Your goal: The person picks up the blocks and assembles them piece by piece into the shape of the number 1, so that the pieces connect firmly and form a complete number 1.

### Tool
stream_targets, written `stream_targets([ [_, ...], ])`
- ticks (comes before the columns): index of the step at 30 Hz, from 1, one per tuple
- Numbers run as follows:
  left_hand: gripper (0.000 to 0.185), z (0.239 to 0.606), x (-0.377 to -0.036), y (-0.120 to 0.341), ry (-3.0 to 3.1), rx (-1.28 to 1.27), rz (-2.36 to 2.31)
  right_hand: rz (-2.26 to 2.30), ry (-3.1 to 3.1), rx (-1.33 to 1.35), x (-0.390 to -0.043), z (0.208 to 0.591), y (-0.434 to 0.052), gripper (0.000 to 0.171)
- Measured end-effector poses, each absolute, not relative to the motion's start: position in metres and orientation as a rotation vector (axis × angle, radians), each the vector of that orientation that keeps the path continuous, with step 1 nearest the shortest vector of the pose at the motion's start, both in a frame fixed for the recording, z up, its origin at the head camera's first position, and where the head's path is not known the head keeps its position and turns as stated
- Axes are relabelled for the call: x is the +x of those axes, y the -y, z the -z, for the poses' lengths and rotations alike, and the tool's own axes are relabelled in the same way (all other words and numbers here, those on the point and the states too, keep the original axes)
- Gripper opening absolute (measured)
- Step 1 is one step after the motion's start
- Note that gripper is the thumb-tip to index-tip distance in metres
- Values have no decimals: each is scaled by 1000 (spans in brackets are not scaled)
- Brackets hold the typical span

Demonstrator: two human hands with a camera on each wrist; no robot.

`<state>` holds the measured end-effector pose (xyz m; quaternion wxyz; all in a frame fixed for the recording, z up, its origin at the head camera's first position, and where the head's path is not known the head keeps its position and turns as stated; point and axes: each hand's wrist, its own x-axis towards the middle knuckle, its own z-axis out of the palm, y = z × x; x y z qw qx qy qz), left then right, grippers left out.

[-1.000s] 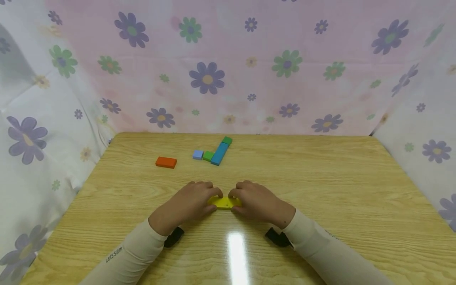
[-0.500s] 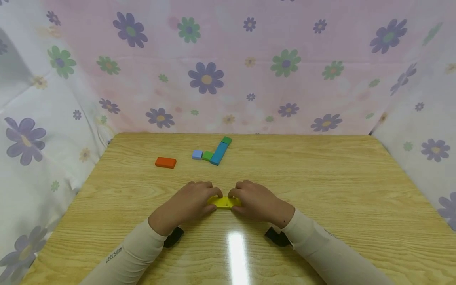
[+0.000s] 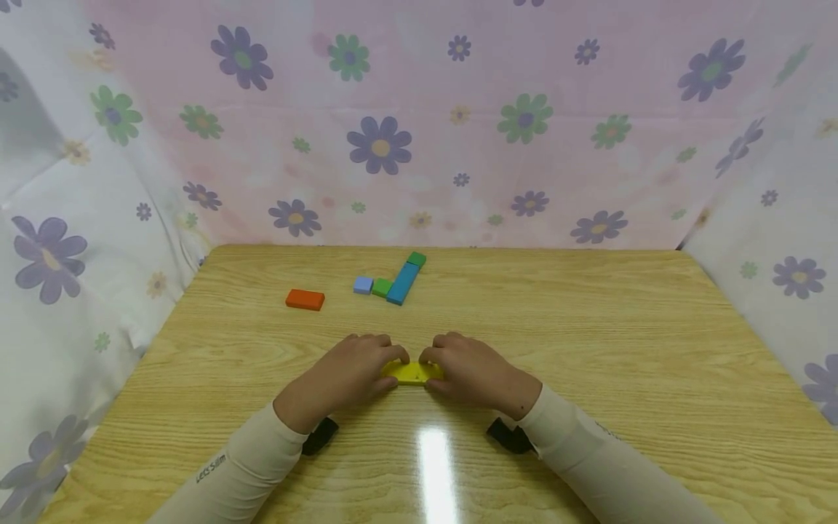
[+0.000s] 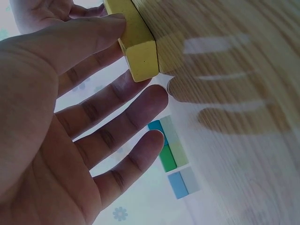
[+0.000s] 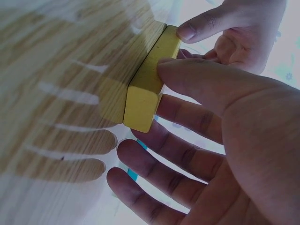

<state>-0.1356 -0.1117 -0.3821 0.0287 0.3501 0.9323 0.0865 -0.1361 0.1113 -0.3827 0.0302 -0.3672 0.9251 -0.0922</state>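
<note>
While lying flat on wood table [image 3: 589, 349], near front middle, yellow block [image 3: 412, 372] pinched at both ends: left hand [image 3: 350, 375] and right hand [image 3: 468, 371] grasp it. Farther back: blue block [image 3: 403, 282], orange block [image 3: 305, 299]. Flower cloth [image 3: 419, 124] all around.

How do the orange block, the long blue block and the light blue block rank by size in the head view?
1. Long blue block, largest.
2. Orange block, a bit shorter, though it lies slightly nearer the camera, so the gap is unsure.
3. Light blue block, a small square, clearly smallest.
</note>
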Motion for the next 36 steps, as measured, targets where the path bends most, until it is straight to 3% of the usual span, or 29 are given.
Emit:
stream_targets([
  [13, 29, 380, -137, 113, -2857, 1057, -286, 287, -2850, -1102, -136, 386, -112, 30],
  [22, 31, 380, -158, 140, -2982, 840, -313, 262, -2825, -1122, -136, 383, -111, 30],
  [36, 51, 377, -184, 196, -3095, 408, -337, 273, -2801, -1145, -134, 380, -114, 30],
])
